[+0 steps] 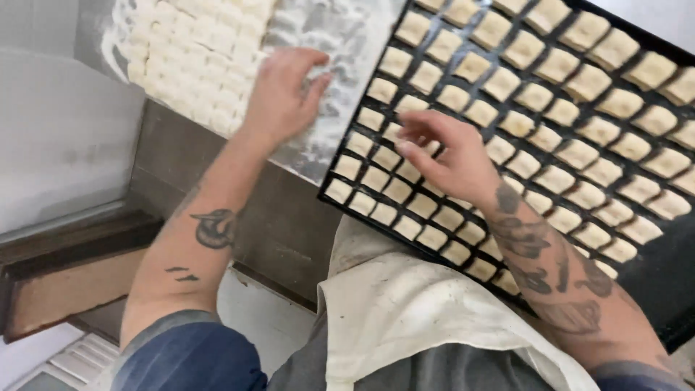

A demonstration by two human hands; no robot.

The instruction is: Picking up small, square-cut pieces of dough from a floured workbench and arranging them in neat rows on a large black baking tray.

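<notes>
Floured worktop (340, 43), left hand (286, 94) fingers spread beside cut dough (188, 51), right hand (449, 156) fingers loosely open over tray (329, 192) squares (405, 192)

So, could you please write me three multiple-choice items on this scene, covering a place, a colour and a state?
1. Where is the left hand?
A. on the floured surface beside the cut dough squares
B. on the apron
C. under the tray

2. What colour is the baking tray?
A. white
B. black
C. red

3. How is the right hand?
A. clenched in a fist
B. gripping a knife
C. open, fingers over the dough pieces on the tray

Answers: 1 A, its palm lies in flour; 2 B, dark gaps show between pieces; 3 C, fingers are spread.
</notes>
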